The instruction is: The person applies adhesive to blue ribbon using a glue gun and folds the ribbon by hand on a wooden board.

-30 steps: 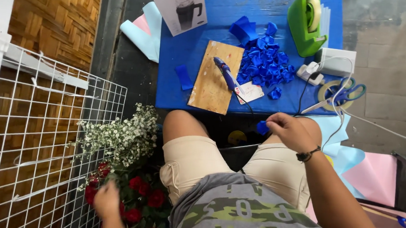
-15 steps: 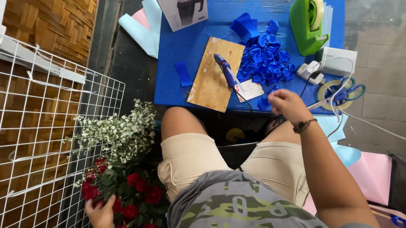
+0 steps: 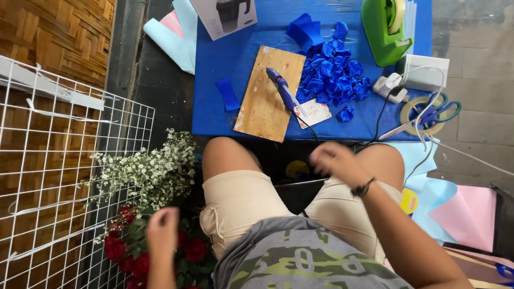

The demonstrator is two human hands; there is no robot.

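Left hand (image 3: 162, 233), loosely curled, reaches into the bunch of red roses (image 3: 128, 260) on the floor beside the seated person's knee, evidently selecting a stem, while the blurred right hand (image 3: 334, 161), grip indiscernible, hovers above the lap.

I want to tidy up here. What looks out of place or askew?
Pastel paper sheets hang off the blue table edge, and more lie on the floor. A white cord trails off the table. The scissors lie across a tape roll.
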